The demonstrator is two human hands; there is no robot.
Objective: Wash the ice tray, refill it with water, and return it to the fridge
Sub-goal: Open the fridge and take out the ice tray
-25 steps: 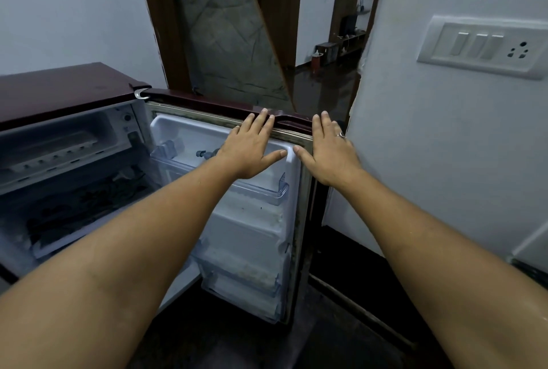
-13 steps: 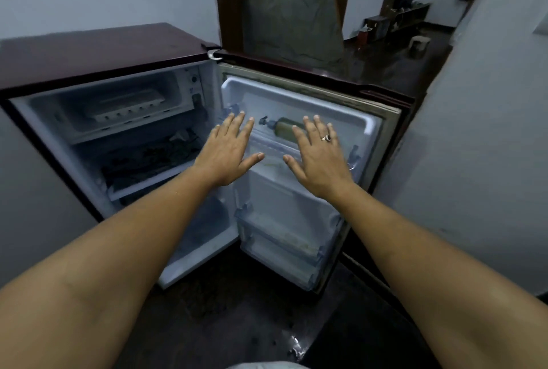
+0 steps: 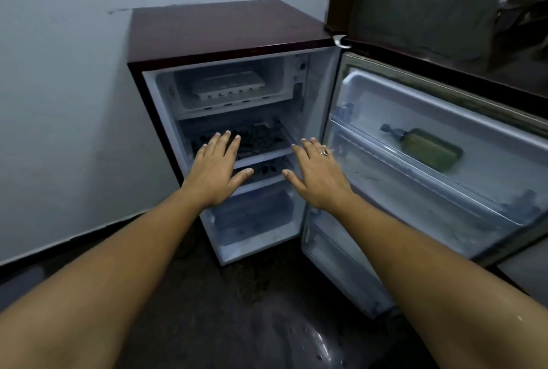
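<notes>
One small maroon fridge [image 3: 231, 27] stands on a dark floor [image 3: 252, 324] against a pale wall [image 3: 74, 101], its door [image 3: 444, 190] swung wide to the right so the whole interior shows. Uppermost inside is the freezer compartment [image 3: 272, 72], open at the front, and the white ice tray [image 3: 228, 85] lies flat within it, long side toward the viewer. Below comes a patterned shelf [image 3: 264, 146], then a clear drawer [image 3: 255, 214] at the bottom. The left hand [image 3: 218, 173] and right hand [image 3: 318, 176] are held out palm-down in front of that shelf, fingers [image 3: 228, 143] straight, spread and holding nothing; whether they touch the shelf edge cannot be told. Judged from this, the tray is not yet out, so the step in hand is the reach. Both hands would need to rise to the freezer opening, and the tray is best drawn straight out and kept level, one hand at each end, since it may be frozen to the compartment floor and could jerk free. The low freezer roof leaves little room above the tray. A green bottle [image 3: 430, 149] lies on its side in the upper door rack, well clear of the reach. A ring [image 3: 325, 152] sits on the right hand, and wet patches glint on the floor near the viewer.
</notes>
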